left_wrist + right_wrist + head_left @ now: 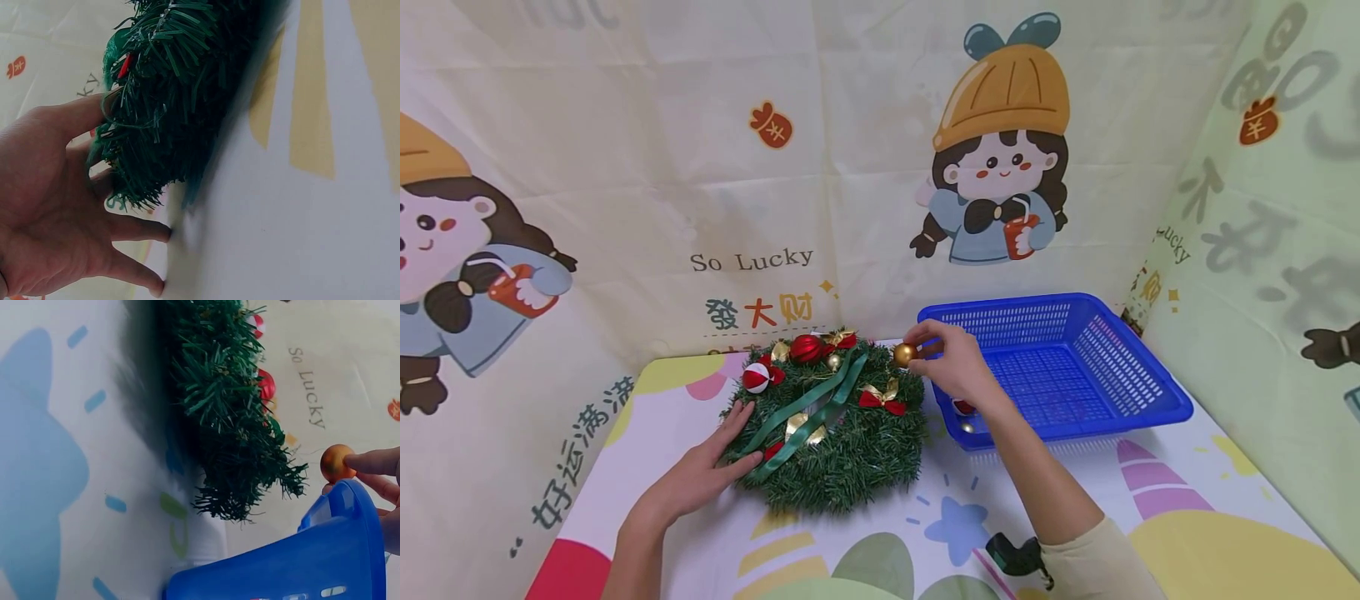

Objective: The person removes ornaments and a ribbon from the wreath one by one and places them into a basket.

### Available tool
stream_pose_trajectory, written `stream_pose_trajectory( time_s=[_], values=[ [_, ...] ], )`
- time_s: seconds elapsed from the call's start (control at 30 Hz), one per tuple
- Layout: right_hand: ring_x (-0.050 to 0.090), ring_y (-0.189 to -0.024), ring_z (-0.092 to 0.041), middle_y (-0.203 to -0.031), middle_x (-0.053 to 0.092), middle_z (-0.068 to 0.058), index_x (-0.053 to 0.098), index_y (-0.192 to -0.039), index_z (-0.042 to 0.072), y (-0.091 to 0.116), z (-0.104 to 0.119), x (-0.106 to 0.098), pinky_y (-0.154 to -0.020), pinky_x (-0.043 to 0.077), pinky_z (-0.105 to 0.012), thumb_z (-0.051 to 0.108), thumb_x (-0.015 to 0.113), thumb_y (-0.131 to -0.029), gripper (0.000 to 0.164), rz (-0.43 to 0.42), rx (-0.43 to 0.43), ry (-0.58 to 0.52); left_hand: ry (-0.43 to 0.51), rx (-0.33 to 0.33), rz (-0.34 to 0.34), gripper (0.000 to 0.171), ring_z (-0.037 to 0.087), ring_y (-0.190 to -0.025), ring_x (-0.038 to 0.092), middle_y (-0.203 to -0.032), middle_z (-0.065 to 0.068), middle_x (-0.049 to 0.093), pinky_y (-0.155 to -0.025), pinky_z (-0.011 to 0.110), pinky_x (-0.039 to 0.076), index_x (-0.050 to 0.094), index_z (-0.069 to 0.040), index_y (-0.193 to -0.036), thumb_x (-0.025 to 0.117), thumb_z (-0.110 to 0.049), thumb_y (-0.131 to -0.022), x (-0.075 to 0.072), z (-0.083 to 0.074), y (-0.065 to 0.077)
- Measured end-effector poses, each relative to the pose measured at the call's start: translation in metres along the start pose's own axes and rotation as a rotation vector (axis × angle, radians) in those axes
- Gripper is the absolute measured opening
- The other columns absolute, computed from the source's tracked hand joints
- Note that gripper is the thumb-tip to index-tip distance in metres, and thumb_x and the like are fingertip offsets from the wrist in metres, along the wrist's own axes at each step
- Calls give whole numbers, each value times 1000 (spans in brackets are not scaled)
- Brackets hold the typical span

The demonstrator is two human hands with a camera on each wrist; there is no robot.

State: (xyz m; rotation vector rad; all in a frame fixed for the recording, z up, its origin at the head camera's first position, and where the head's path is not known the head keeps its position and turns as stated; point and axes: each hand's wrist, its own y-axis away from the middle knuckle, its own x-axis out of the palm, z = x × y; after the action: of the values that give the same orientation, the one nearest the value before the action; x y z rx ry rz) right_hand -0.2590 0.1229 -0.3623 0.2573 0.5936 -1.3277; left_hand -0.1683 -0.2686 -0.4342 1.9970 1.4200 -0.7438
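A green Christmas wreath [857, 467] lies on the table, trimmed with a dark green ribbon [808, 427], red and gold bows [882, 398], a shiny red bauble [807, 349] and a red-and-white ball [756, 378]. My left hand [703, 471] rests on the wreath's left side; in the left wrist view its fingers are spread, with two fingertips on the table. Between thumb and fingers, my right hand [953, 362] pinches a gold bauble [905, 355] at the wreath's upper right edge. In the right wrist view this bauble shows just past the basket's rim.
A blue plastic basket [1075, 429] stands to the right of the wreath. A few small ornaments [966, 427] lie in its near left corner. A black object [1017, 555] is by the right forearm. Printed cloth hangs behind and at the sides.
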Motion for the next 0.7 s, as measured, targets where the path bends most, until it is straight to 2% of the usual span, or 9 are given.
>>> stream_pose_trajectory(
  time_s=[0.2, 0.47, 0.7],
  values=[
    [73, -107, -27, -119, 73, -9, 73, -117, 17, 4, -5, -8, -79, 61, -39, 9, 78, -92, 27, -16, 28, 6, 2, 3, -2, 87, 53, -157, 9, -177, 13, 2, -116, 76, 24, 12, -25, -170, 60, -54, -102, 0, 1, 0],
    [72, -109, -28, -123, 71, -7, 73, -117, 16, 11, -11, -18, -84, 62, -41, 11, 79, -93, 25, -46, 42, -6, 7, 8, -4, 87, 53, -157, 9, -177, 13, 2, -116, 76, 25, 13, -24, -169, 61, -53, -102, 1, 1, 0],
    [71, -111, -30, -124, 71, -8, 72, -117, 17, 16, -19, -22, -79, 63, -41, 11, 78, -94, 25, -72, 60, -28, 17, 10, -7, 87, 53, -157, 9, -177, 13, 2, -116, 76, 25, 14, -24, -169, 61, -51, -102, 0, 0, 0]
  ],
)
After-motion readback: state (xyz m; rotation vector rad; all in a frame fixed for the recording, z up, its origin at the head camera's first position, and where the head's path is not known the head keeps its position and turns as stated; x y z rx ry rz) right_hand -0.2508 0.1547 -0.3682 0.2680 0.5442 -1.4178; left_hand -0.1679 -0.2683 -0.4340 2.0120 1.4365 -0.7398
